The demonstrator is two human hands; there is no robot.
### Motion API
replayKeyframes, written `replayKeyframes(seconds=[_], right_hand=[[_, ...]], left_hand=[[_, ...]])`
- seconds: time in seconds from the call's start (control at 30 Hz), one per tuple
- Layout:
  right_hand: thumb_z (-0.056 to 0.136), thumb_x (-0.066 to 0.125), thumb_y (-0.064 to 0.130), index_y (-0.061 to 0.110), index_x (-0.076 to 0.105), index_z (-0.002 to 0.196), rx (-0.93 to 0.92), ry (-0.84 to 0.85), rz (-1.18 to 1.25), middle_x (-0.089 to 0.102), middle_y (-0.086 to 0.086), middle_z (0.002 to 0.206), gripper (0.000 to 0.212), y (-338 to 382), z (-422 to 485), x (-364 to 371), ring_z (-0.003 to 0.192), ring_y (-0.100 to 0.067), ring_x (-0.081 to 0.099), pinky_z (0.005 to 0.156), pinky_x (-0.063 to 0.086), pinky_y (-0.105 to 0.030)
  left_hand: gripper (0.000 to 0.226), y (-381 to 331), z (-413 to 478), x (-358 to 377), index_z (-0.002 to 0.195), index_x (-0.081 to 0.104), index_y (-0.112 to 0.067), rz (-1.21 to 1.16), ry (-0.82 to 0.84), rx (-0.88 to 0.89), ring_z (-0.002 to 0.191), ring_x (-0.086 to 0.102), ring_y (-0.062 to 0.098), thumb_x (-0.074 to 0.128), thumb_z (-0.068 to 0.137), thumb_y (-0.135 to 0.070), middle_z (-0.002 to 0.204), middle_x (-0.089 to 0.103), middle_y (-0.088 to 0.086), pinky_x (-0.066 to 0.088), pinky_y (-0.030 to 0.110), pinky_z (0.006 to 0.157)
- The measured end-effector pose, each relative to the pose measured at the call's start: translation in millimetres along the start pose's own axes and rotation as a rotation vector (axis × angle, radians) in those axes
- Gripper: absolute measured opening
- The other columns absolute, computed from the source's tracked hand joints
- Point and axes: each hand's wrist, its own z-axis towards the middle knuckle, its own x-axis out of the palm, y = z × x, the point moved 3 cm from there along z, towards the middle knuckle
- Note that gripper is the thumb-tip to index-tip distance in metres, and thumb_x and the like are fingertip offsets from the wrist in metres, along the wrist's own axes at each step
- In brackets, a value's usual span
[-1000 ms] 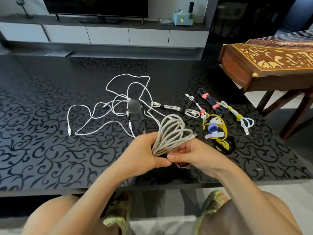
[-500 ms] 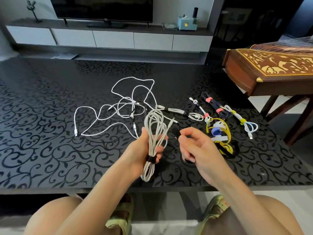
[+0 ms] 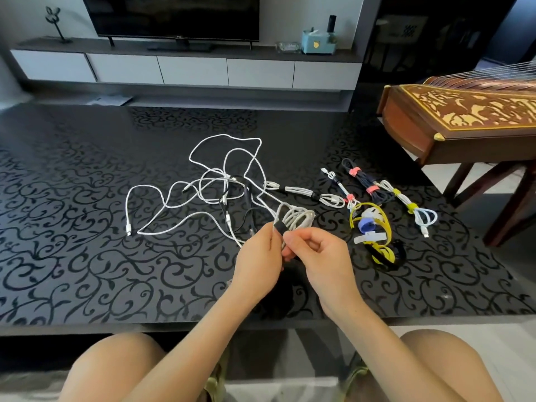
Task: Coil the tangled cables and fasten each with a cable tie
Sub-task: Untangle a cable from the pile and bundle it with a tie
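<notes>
While pinching coiled grey cable (image 3: 298, 217) at its black tie (image 3: 280, 227), left hand (image 3: 258, 262) and right hand (image 3: 319, 253) fingertips close together: loops fanned just beyond the pinch, above patterned black table (image 3: 87, 256). Farther out, tangled white cables (image 3: 226, 181); tied bundles (image 3: 365, 181) and loose ties (image 3: 374, 227) rightward; TV cabinet (image 3: 191, 71) behind.

Nothing legible shows anywhere in view. The television (image 3: 174, 15) at 12 o'clock carries a tiny pale mark at the middle of its lower bezel, too small to read. The light blue box (image 3: 317, 43) on the shelf at 1 o'clock bears a yellow spot with no letters that can be made out. The coiled cable (image 3: 295, 219) near the centre, the loose cables (image 3: 162, 198) at 9 o'clock and the cable ties (image 3: 374, 227) at 3 o'clock on the bench (image 3: 87, 256) show no readable print.
</notes>
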Motion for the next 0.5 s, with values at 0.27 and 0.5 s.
replayKeyframes(seconds=[0.27, 0.5], right_hand=[[0.083, 0.067, 0.005, 0.007, 0.071, 0.077, 0.0, -0.065, 0.111, 0.064, -0.001, 0.059, 0.008, 9.3, -1.3, -2.6, 0.056, -0.008, 0.059, 0.057, 0.05, -0.018], [0.084, 0.068, 0.01, 0.0, 0.066, 0.06, 0.065, -0.088, 0.13, 0.061, -0.005, 0.053, 0.026, 9.8, -0.2, -5.7, 0.052, -0.008, 0.057, 0.057, 0.048, -0.015]], left_hand=[[0.047, -7.9, -3.5, -3.3, 0.061, 0.05, -0.029, 0.139, 0.138, 0.174, 0.071, 0.057, 0.004, 0.021, 0.098, -0.036, 0.065, 0.06, -0.008, 0.043, 0.026, 0.073], [0.058, -13.4, -11.1, -3.3, 0.048, 0.04, -0.033, 0.272, -0.038, 0.325, 0.056, 0.05, 0.007, 0.01, 0.096, -0.046, 0.05, 0.051, -0.005, 0.032, 0.015, 0.057]])
